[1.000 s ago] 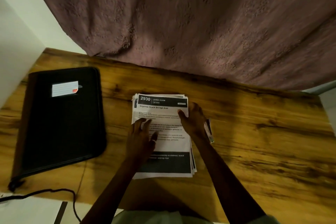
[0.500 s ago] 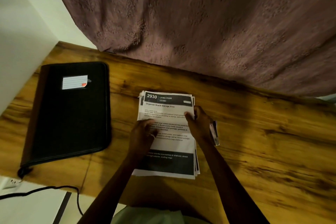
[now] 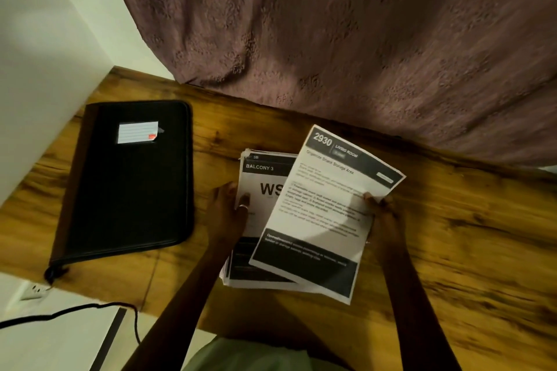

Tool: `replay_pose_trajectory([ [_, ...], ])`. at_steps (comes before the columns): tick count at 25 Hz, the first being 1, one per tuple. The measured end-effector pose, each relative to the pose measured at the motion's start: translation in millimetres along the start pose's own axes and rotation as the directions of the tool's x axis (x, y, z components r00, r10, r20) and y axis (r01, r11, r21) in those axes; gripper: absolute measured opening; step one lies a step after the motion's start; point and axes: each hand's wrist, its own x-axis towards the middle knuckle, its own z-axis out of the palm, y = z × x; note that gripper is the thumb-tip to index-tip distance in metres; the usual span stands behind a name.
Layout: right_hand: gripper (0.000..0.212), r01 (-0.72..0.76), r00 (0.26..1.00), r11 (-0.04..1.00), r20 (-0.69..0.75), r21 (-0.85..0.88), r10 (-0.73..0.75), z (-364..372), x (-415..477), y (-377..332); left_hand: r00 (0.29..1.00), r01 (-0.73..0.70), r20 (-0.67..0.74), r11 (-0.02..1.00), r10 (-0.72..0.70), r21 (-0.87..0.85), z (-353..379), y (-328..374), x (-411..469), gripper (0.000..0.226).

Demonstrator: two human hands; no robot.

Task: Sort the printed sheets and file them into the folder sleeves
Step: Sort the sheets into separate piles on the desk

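Observation:
A stack of printed sheets point(image 3: 256, 187) lies in the middle of the wooden table point(image 3: 452, 235); its top page reads "BALCONY 3". My right hand point(image 3: 382, 211) pinches the right edge of a single sheet point(image 3: 325, 211) headed "2930 LIVING ROOM", lifted and turned to the right over the stack. At the stack's left edge, my left hand point(image 3: 229, 208) holds the pile with the thumb on the top page. A shut black zip folder point(image 3: 126, 181) with a white label lies to the left.
A mauve curtain point(image 3: 331, 39) hangs along the table's far edge. A white wall point(image 3: 45, 69) stands at the left. A black cable point(image 3: 75, 310) runs below the table's near left edge, beside a wall socket point(image 3: 33, 291).
My right hand has lifted the top "2930" sheet off the stack and swung it right, uncovering the "BALCONY 3" page. My left hand has slid to the stack's left edge.

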Motion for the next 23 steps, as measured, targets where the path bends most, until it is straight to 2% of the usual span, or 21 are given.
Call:
replay_pose_trajectory([
  [3,0.035,-0.075,0.996,0.996,0.06,0.056,0.071,-7,1,1,0.996,0.055,0.074,0.996,-0.059,0.067,4,2,11,0.048],
  [5,0.029,-0.08,0.995,0.996,0.068,0.029,0.078,-3,-2,2,0.993,0.094,0.059,0.993,-0.098,0.07,10,5,15,0.053],
  [7,0.023,-0.065,0.996,0.997,0.066,-0.036,0.067,1,-6,4,0.999,0.043,-0.007,0.993,-0.042,0.11,13,5,16,0.049],
  [10,0.019,-0.062,0.994,0.998,0.085,-0.023,0.064,7,-11,2,0.989,-0.098,-0.09,0.979,0.115,0.177,14,1,14,0.037],
  [14,0.016,-0.05,0.995,0.998,0.089,-0.04,0.053,10,-11,1,0.974,-0.178,-0.098,0.956,0.205,0.233,11,-2,12,0.028],
  [19,0.023,-0.034,0.993,0.998,0.115,-0.05,0.039,6,-12,3,0.98,-0.187,-0.035,0.972,0.193,0.141,12,5,10,0.017],
  [21,0.029,-0.047,0.991,0.999,0.123,-0.026,0.05,2,-12,0,0.978,-0.208,0.007,0.978,0.208,0.032,10,5,10,0.016],
  [23,0.03,-0.071,0.989,0.997,0.126,-0.008,0.072,-1,-12,-2,0.975,-0.2,0.07,0.968,0.212,-0.15,4,6,8,0.015],
])
